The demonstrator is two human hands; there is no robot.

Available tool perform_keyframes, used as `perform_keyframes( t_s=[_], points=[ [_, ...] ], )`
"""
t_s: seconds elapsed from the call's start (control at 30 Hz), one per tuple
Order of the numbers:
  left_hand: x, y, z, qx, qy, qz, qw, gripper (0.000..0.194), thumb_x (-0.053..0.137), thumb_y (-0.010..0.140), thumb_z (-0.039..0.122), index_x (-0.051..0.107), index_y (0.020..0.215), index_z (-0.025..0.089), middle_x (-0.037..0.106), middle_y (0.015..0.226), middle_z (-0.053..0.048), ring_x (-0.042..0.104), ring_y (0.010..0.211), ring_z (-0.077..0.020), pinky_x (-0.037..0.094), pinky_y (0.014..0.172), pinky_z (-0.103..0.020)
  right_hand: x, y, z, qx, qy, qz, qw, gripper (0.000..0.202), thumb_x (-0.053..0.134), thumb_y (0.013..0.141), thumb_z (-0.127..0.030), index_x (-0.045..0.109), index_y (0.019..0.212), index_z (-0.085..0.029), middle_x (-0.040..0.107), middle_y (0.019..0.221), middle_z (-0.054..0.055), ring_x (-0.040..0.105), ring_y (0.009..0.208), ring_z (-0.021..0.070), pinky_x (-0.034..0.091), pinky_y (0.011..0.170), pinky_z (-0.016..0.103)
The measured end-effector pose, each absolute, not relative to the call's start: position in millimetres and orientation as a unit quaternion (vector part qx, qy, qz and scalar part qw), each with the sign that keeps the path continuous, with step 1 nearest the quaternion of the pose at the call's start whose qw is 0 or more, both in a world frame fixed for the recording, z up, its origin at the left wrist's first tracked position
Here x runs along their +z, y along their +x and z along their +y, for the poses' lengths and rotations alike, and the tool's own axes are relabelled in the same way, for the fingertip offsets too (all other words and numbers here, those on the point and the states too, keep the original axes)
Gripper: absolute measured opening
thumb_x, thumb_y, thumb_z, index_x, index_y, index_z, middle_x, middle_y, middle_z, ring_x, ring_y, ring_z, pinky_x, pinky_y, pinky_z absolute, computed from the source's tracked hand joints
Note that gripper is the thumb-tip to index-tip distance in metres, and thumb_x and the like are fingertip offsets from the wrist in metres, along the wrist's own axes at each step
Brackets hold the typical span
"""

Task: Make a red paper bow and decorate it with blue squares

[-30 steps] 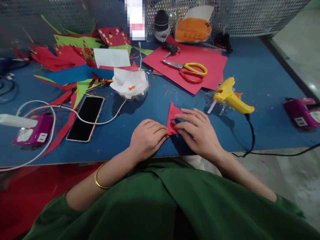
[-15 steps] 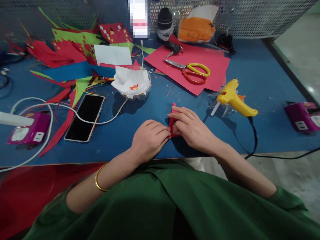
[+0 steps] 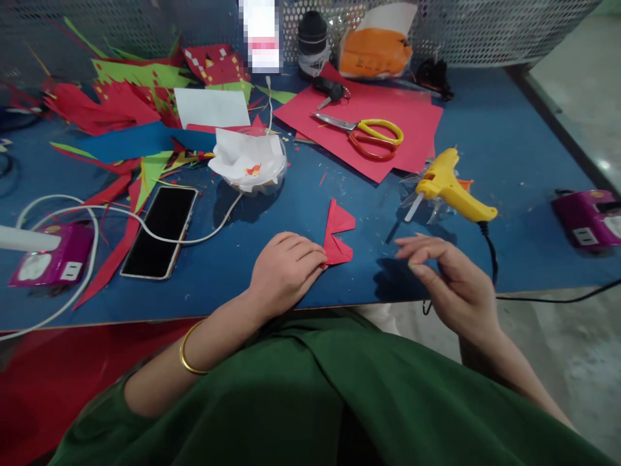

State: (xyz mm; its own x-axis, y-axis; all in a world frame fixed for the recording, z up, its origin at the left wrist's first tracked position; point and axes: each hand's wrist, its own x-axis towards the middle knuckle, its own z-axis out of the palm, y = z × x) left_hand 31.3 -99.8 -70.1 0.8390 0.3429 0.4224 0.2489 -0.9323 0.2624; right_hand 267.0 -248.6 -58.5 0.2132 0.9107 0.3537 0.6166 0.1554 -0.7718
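Observation:
A small folded piece of red paper (image 3: 338,236) lies on the blue table near its front edge, with a notch in its right side. My left hand (image 3: 290,270) is closed on its lower left corner, fingertips pressed there against the table. To the right, apart from the paper, my right hand (image 3: 449,281) is raised over the table edge with its fingers loosely apart and nothing visible in them. Just beyond it rests a yellow glue gun (image 3: 456,188), nozzle end up, on clear plastic.
Scissors (image 3: 373,138) and keys (image 3: 332,89) lie on red paper sheets (image 3: 412,110). A white-lined bowl (image 3: 250,162) stands left of centre, near a phone (image 3: 161,233) crossed by a white cable. Coloured paper scraps (image 3: 111,110) pile up at back left. Purple power blocks sit at both sides.
My right hand has let go of the red paper and moved right, toward the glue gun, uncovering the folded shape. My left hand has stayed at the paper's corner.

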Motion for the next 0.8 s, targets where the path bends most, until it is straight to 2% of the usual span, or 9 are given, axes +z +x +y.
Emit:
perform_keyframes(
  t_s=[0.1, 0.2, 0.27, 0.33, 0.5, 0.63, 0.8],
  points=[
    [-71, 31, -99, 0.237, 0.953, 0.154, 0.108, 0.012, 0.060, 0.097, 0.023, 0.070, 0.093, 0.020, 0.079, 0.097, -0.002, 0.071, 0.089, -0.0192, 0.048, 0.084, -0.037, -60, 265, -256, 0.095, -0.661, -0.515, 0.537, 0.010, 0.062, 0.093, -0.016, 0.063, 0.091, -0.026, 0.063, 0.077, -0.002, 0.070, 0.084, 0.0207, 0.050, 0.100, 0.050],
    [-71, 31, -98, 0.246, 0.951, 0.149, 0.109, 0.009, 0.062, 0.095, 0.022, 0.070, 0.093, 0.019, 0.079, 0.096, -0.002, 0.071, 0.088, -0.0199, 0.048, 0.084, -0.037, -64, 261, -256, -0.024, -0.655, -0.410, 0.635, 0.011, 0.065, 0.091, -0.016, 0.066, 0.091, -0.027, 0.061, 0.076, -0.001, 0.068, 0.079, 0.0218, 0.054, 0.085, 0.047],
    [-71, 31, -98, 0.247, 0.952, 0.149, 0.103, 0.008, 0.062, 0.095, 0.021, 0.070, 0.093, 0.018, 0.078, 0.095, -0.002, 0.071, 0.087, -0.0202, 0.048, 0.085, -0.038, -66, 258, -255, -0.083, -0.644, -0.361, 0.669, 0.012, 0.065, 0.091, -0.016, 0.067, 0.091, -0.027, 0.060, 0.075, -0.002, 0.067, 0.076, 0.0212, 0.054, 0.079, 0.044],
    [-71, 32, -99, 0.245, 0.954, 0.148, 0.093, 0.008, 0.062, 0.095, 0.021, 0.070, 0.092, 0.018, 0.078, 0.095, -0.002, 0.071, 0.087, -0.0202, 0.048, 0.085, -0.038, -69, 255, -254, -0.075, -0.667, -0.387, 0.633, 0.012, 0.064, 0.092, -0.016, 0.067, 0.092, -0.027, 0.064, 0.078, -0.001, 0.067, 0.077, 0.0205, 0.053, 0.077, 0.041],
    [-69, 33, -102, 0.248, 0.956, 0.141, 0.061, 0.010, 0.061, 0.096, 0.020, 0.070, 0.092, 0.018, 0.079, 0.095, -0.002, 0.071, 0.086, -0.0188, 0.047, 0.088, -0.038, -68, 241, -231, 0.049, -0.654, -0.652, 0.381, 0.012, 0.063, 0.094, -0.018, 0.070, 0.102, -0.024, 0.073, 0.096, 0.004, 0.068, 0.091, 0.0210, 0.050, 0.079, 0.036],
    [-70, 32, -104, 0.247, 0.956, 0.146, 0.056, 0.011, 0.060, 0.097, 0.021, 0.070, 0.093, 0.019, 0.079, 0.096, -0.001, 0.071, 0.085, -0.0174, 0.047, 0.092, -0.038, -69, 227, -197, 0.056, -0.648, -0.690, 0.318, 0.009, 0.067, 0.092, -0.020, 0.073, 0.098, -0.021, 0.070, 0.094, 0.006, 0.066, 0.087, 0.0218, 0.044, 0.072, 0.034],
    [-71, 32, -104, 0.251, 0.956, 0.145, 0.051, 0.013, 0.059, 0.097, 0.021, 0.070, 0.093, 0.019, 0.079, 0.097, -0.001, 0.071, 0.086, -0.0173, 0.046, 0.092, -0.037, -75, 218, -178, 0.086, -0.662, -0.695, 0.267, 0.004, 0.068, 0.090, -0.019, 0.071, 0.091, -0.020, 0.069, 0.092, 0.005, 0.065, 0.087, 0.0226, 0.039, 0.072, 0.034]
  ],
)
